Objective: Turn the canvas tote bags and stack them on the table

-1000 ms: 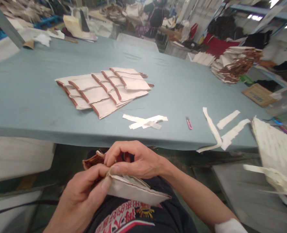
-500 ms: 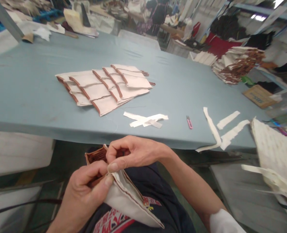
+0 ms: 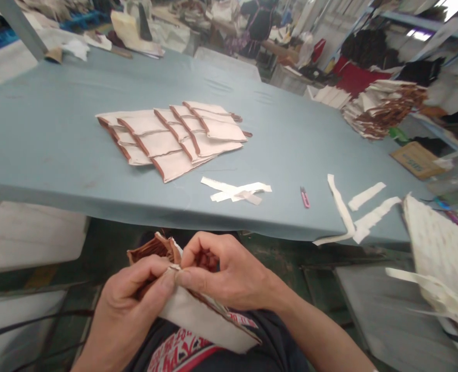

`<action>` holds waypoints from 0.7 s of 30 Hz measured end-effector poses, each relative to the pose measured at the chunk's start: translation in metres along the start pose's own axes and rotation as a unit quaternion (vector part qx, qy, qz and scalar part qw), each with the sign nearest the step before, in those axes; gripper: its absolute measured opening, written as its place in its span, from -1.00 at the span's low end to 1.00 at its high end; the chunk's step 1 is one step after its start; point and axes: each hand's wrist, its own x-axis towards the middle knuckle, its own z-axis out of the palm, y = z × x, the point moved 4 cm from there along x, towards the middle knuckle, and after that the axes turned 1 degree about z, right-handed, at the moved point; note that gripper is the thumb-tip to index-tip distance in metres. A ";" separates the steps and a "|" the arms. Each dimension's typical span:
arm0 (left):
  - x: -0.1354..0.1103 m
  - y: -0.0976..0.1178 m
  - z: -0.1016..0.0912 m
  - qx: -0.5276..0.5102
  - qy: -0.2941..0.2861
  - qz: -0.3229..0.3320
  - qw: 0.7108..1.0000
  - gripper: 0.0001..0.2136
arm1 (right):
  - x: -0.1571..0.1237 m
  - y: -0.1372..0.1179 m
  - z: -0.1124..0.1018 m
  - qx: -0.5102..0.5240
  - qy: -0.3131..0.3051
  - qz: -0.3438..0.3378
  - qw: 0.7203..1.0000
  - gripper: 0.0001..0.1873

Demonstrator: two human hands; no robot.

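Over my lap, in front of the table's edge, I hold a white fabric piece (image 3: 205,318) with brown trim and a brown inner side. My left hand (image 3: 130,302) is closed, pinching its seam between thumb and forefinger. Close against it, my right hand (image 3: 229,271) pinches the same seam, fingers curled; the fingertips of both hands nearly meet. A brown, gathered part of the piece rises behind the left fingers. Whatever lies right under the fingertips is hidden.
On the blue-green table (image 3: 290,134) lie overlapping white pouches with brown edges (image 3: 167,134), white fabric strips (image 3: 236,191) and pink thread snips (image 3: 304,197). More strips (image 3: 343,206) lie to the right. A stack of white and brown pieces (image 3: 383,106) stands at the far right.
My right hand has shifted slightly right and down, its thumb now beside the left thumb on the seam. The fabric piece has turned a little, its open fold now less visible.
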 end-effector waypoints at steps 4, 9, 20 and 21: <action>0.003 -0.006 -0.004 -0.015 -0.065 0.020 0.998 -0.69 | 0.001 0.003 0.002 0.044 -0.039 0.031 0.998 -0.61; -0.002 -0.012 0.000 -0.055 -0.041 -0.039 0.997 -0.55 | 0.000 0.002 0.001 -0.033 -0.011 0.039 0.999 -0.79; 0.001 -0.011 -0.010 0.060 -0.085 0.008 0.995 -0.59 | 0.003 -0.003 -0.003 -0.132 0.016 0.000 0.991 -0.89; 0.001 -0.010 -0.010 0.060 -0.083 0.012 0.995 -0.59 | 0.003 -0.002 -0.003 -0.135 0.018 -0.009 0.991 -0.88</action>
